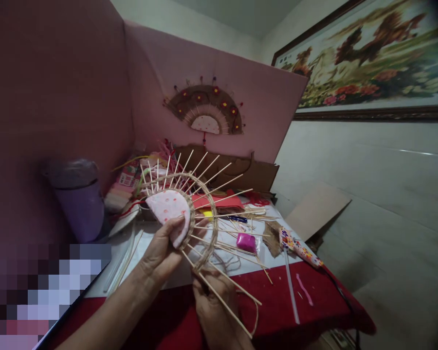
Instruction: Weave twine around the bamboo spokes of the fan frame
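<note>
I hold a half-made fan frame (190,209) upright over the table: a pink padded half-disc with thin wooden sticks radiating out and jute cord woven round them in arcs. My left hand (164,250) grips the pink half-disc from below, thumb across its edge. My right hand (213,304) is closed low on the frame, pinching the jute cord (209,253) among the lowest sticks. A loose loop of cord hangs off toward the right.
A red-covered table (314,306) carries a patterned glue gun (301,249), a pink block (246,241), a glue stick (291,287), loose sticks and red paper. A lilac lidded container (78,197) stands left. A finished brown fan (206,109) hangs on the pink board.
</note>
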Demonstrator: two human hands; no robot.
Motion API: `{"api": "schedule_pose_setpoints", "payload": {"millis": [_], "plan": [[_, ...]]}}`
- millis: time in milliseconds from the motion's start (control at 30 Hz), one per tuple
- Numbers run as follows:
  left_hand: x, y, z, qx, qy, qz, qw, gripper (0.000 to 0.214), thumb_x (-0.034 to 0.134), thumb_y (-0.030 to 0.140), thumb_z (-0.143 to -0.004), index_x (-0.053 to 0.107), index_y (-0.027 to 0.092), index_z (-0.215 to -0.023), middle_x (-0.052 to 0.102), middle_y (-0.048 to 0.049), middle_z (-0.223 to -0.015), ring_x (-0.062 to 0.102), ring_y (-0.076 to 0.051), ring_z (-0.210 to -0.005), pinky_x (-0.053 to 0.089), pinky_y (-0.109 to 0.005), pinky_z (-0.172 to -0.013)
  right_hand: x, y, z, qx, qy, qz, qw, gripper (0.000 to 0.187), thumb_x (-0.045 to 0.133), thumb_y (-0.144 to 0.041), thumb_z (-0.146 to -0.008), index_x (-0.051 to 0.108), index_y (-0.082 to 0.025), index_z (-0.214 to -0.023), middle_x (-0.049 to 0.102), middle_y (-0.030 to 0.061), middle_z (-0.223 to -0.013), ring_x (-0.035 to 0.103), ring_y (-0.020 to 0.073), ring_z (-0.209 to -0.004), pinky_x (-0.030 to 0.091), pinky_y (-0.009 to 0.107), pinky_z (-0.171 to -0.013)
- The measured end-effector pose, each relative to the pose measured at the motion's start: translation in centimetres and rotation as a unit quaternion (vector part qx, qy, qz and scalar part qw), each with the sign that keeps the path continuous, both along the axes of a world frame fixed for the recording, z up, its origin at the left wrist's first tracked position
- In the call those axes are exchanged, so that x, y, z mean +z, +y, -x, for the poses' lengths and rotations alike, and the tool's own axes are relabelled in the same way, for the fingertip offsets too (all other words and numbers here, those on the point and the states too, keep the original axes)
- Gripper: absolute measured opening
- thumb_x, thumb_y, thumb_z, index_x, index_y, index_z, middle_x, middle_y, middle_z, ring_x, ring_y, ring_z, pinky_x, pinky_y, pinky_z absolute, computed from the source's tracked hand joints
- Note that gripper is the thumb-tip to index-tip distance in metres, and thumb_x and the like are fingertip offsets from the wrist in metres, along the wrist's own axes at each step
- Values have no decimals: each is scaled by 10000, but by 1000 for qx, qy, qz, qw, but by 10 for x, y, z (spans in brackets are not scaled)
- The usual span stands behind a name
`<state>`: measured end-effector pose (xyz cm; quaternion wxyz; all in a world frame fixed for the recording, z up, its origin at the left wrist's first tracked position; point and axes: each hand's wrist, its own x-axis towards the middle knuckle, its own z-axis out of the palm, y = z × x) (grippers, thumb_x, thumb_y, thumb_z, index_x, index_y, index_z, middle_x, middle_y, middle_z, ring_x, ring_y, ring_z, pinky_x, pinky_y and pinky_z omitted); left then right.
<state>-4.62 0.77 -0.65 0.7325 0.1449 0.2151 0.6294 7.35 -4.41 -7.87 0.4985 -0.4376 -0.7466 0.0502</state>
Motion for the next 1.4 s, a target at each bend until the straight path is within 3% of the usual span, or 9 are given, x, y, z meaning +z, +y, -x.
{"api": "schedule_pose_setpoints", "payload": {"millis": [100,267,433,600,667,867,1067,1233,1400], "plan": [[1,-6,-1,-73,-7,-16,997,191,501,203,-793,629,107,-897,699,-121,-781,665,-246,-764,537,-421,-709,-5,1,0,-7,5,-10,1000,279,376,-82,-734,598,-185,-601,603,15,-544,553,123,-491,401,211,-488],[6,-15,0,-126,-15,-35,991,307,476,380,-816,623,150,-956,689,-144,-914,644,-298,-859,496,-520,-736,-11,6,-3,4,15,-5,1000,291,379,-95,-723,630,-203,-622,604,4,-519,519,115,-430,378,197,-411],[8,-19,2,-122,-13,-66,990,378,445,447,-825,592,173,-1039,695,-131,-874,640,-282,-875,498,-494,-752,-15,10,-5,22,26,28,999,267,418,-158,-803,674,-234,-790,636,0,-582,548,128,-469,418,195,-427],[9,-17,5,-109,0,-74,991,425,441,487,-811,587,170,-1054,689,-140,-902,637,-290,-883,501,-488,-755,-22,9,-3,17,25,45,999,263,431,-210,-829,675,-235,-731,611,-8,-540,540,126,-442,409,194,-412],[9,-17,6,-109,3,-67,992,409,463,456,-812,583,163,-1069,686,-148,-917,628,-308,-906,495,-510,-760,-20,6,-3,15,26,46,998,289,409,-209,-844,676,-230,-735,612,-3,-547,548,122,-460,410,188,-421],[3,-16,5,-143,3,-61,988,297,490,120,-768,605,121,-1042,678,-144,-988,595,-304,-990,467,-497,-838,-6,-1,-4,19,40,67,997,251,446,-255,-841,688,-220,-786,656,19,-648,577,130,-532,452,196,-491],[4,-15,4,-183,-52,-102,976,293,390,230,-852,645,125,-950,682,-122,-995,557,-306,-1051,362,-577,-925,0,-4,-3,23,67,94,993,243,462,-212,-814,704,-222,-829,676,30,-637,625,158,-600,493,216,-572],[6,-13,6,-143,-64,-108,982,292,383,228,-868,647,139,-954,674,-117,-1025,561,-309,-1044,319,-625,-929,4,-10,1,44,77,65,994,267,440,-177,-806,704,-209,-823,685,52,-675,643,164,-640,498,224,-626],[6,-12,4,-63,-39,-78,994,222,435,175,-844,649,154,-904,681,-110,-1005,548,-300,-1067,331,-630,-923,-1,-14,5,51,78,45,995,271,426,-209,-837,697,-198,-846,643,46,-593,606,143,-539,460,200,-520]]}}
